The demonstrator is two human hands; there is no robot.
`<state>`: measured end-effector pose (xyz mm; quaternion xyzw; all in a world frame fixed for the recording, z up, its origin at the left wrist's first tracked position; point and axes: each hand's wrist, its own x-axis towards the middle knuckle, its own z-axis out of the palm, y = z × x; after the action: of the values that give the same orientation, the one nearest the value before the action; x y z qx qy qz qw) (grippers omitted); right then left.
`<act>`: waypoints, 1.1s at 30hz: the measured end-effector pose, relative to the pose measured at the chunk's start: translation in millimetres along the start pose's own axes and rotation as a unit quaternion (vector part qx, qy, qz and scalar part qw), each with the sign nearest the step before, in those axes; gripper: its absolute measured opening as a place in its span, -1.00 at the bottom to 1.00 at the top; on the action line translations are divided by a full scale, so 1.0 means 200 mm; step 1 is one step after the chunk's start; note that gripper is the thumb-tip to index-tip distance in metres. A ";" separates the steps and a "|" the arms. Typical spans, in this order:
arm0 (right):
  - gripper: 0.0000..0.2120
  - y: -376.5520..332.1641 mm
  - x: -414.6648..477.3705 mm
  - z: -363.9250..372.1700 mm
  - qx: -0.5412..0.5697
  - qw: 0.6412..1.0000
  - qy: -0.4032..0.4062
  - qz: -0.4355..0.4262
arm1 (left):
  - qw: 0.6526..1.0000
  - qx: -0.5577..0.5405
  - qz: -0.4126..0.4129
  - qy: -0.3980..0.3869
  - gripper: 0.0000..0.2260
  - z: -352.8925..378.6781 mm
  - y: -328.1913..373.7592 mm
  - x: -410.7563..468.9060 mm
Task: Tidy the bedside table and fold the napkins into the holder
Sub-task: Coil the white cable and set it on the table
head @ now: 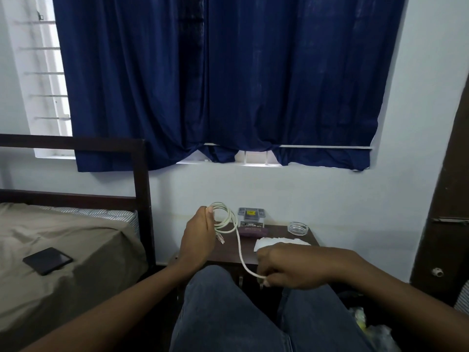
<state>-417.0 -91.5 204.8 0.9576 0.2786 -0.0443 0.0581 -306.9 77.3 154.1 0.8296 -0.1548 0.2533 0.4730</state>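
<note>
Two denim-clad knees [228, 313] fill the foreground and hide the front of the bedside table [227, 250]. Something pale and crumpled at lower right [368, 326] is too blurred to name. The right hand [286, 268] pinches one end of a white cable [239, 247], and its wrist covers part of the napkins [279, 242] lying on the dark wooden tabletop. The left hand [198, 237] grips the cable's coiled loops above the table's left edge, a plug dangling. Behind sit a purple object [251, 231], a glass ashtray [299, 227] and a grey box [251, 216], its label unreadable. A phone [47, 260] lies on the bed [76, 288]. Blue curtains [228, 72] cover the window.
</note>
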 end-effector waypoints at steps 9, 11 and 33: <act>-0.93 -0.08 -0.05 -0.15 0.233 0.948 0.214 -0.023 | 0.988 0.033 0.116 -0.095 -0.67 0.00 0.07 -0.08; -0.93 -0.06 -0.03 -0.15 0.372 0.889 0.267 0.012 | 0.986 0.006 0.119 -0.113 -0.66 0.02 0.09 -0.10; -0.68 -0.02 0.15 0.14 -0.054 0.847 0.518 0.107 | 0.955 -0.230 -0.098 -0.160 -0.67 0.11 0.16 -0.19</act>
<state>-394.3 -76.1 173.8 0.8606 0.1661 0.4799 -0.0388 -347.2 41.8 146.3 0.7389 -0.2008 0.0269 0.6427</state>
